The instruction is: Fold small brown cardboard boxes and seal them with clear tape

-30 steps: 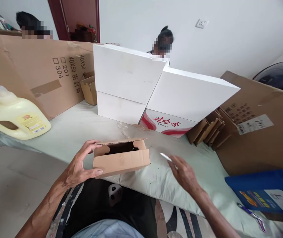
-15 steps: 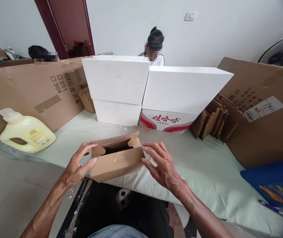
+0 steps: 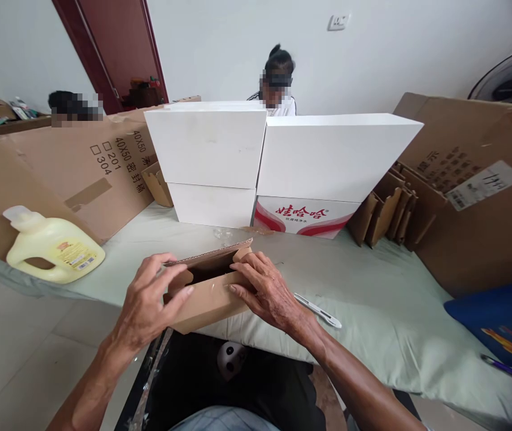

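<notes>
A small brown cardboard box (image 3: 209,299) with its top open sits at the near edge of a pale green cloth (image 3: 372,299). My left hand (image 3: 148,302) wraps round the box's left end, thumb on the front face. My right hand (image 3: 267,290) grips the right end, fingers curled over the front wall and the side flap. A white pen-like tool (image 3: 319,310) lies on the cloth just right of my right wrist, with neither hand on it.
Stacked white boxes (image 3: 211,149) and a red-printed carton (image 3: 303,215) stand behind, with a person seated beyond them. Large brown cartons (image 3: 81,167) flank both sides. A yellow detergent jug (image 3: 54,248) lies at left. Folded small boxes (image 3: 386,212) and a blue box (image 3: 502,317) are at right.
My right hand put down the white tool and came left onto the box's right end. My left hand closed further over the left end. The view tilted up slightly.
</notes>
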`<state>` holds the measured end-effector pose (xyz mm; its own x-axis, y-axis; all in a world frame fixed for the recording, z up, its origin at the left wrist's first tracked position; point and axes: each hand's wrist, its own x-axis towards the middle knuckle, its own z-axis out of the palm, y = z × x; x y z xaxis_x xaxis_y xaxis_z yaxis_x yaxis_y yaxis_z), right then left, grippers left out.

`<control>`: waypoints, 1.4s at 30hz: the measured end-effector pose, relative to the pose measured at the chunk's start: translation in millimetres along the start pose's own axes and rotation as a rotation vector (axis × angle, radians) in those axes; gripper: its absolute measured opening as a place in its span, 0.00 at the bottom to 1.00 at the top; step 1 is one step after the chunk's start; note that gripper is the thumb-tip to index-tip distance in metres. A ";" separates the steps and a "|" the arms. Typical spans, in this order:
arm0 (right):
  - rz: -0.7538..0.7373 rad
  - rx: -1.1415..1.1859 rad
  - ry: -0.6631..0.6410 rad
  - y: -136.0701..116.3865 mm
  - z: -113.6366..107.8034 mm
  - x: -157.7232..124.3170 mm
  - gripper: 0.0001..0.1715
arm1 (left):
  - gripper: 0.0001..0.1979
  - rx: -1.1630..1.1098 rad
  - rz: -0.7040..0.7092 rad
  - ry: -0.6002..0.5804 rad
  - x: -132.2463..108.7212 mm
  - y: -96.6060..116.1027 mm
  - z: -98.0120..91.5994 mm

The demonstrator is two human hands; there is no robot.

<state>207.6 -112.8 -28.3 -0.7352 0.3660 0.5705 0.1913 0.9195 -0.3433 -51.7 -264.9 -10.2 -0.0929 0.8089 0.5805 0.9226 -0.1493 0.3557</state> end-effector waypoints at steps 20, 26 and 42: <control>0.012 0.065 0.145 2.3 21.8 5.4 0.08 | 0.05 0.120 0.390 -0.287 45.6 10.2 3.6; 0.037 0.087 0.157 1.6 24.0 6.1 0.08 | 0.07 0.080 0.394 -0.281 51.6 13.7 3.6; 0.011 0.224 0.261 8.3 32.4 7.9 0.18 | 0.12 -0.022 0.232 -0.329 58.9 18.4 14.0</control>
<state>182.3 -106.9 -50.9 -0.5373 0.4267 0.7275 0.0295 0.8715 -0.4894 -34.9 -212.0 20.3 0.2453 0.8906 0.3829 0.8964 -0.3588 0.2603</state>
